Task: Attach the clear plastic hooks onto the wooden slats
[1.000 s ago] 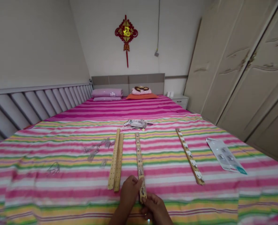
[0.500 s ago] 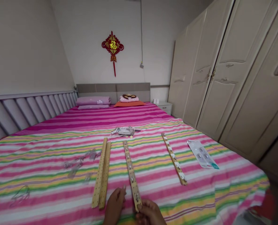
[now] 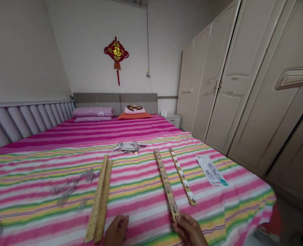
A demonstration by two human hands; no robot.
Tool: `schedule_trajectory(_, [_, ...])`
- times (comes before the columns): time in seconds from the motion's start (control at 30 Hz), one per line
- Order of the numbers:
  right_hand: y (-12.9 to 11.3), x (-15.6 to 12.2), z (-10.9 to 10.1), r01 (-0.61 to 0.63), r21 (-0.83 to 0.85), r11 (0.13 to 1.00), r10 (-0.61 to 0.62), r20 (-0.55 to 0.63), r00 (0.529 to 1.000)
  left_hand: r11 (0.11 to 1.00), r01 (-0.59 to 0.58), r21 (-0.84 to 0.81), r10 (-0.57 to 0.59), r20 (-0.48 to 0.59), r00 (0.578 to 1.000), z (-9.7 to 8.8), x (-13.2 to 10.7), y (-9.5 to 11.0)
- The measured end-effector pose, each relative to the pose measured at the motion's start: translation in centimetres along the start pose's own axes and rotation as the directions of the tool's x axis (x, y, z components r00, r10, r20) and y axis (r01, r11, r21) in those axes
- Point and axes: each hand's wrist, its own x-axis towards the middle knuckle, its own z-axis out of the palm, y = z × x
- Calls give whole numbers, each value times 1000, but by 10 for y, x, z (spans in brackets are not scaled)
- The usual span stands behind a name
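My right hand (image 3: 188, 229) pinches the near end of a wooden strip (image 3: 166, 179) bearing a row of small metal hooks. The strip points away from me, slanted slightly left. Just right of it lies a second wooden strip (image 3: 182, 176) with white-backed hooks. My left hand (image 3: 116, 231) rests near the front, fingers loosely curled and a little apart, with nothing visible in it. Left of that hand, two bare wooden strips with rows of holes, a longer one (image 3: 97, 201) and a shorter one (image 3: 104, 201), lie side by side.
Clear plastic scraps (image 3: 74, 182) are scattered on the striped bedsheet (image 3: 138, 198) at left. A plastic-wrapped bundle (image 3: 127, 147) lies farther back. A blister pack (image 3: 211, 171) with hooks is at right, and the wardrobe (image 3: 225, 102) stands beyond the bed's right side.
My right hand has carried the hooked strip rightward, close to the white-hook strip. My left hand has come away from that strip. The camera view has turned slightly right.
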Motion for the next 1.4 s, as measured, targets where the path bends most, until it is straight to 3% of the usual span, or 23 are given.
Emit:
schedule_trajectory(0.23, [-11,14,-20,56,24,998,-55,-55,997,998,-38,58,39,-20,999,2,-1,-1])
schedule_trajectory(0.47, [-25,20,-21,73,56,996,-67,-93,993,998,-12,61,12,-6,1000,1,-1,-1])
schedule_trajectory(0.87, [-26,24,-29,76,139,987,-53,-164,985,992,-28,120,26,21,999,-3,-2,1])
schedule_trajectory(1.4, [-34,27,-38,124,51,991,-107,-256,961,995,2,99,-4,24,1000,-2,-3,3])
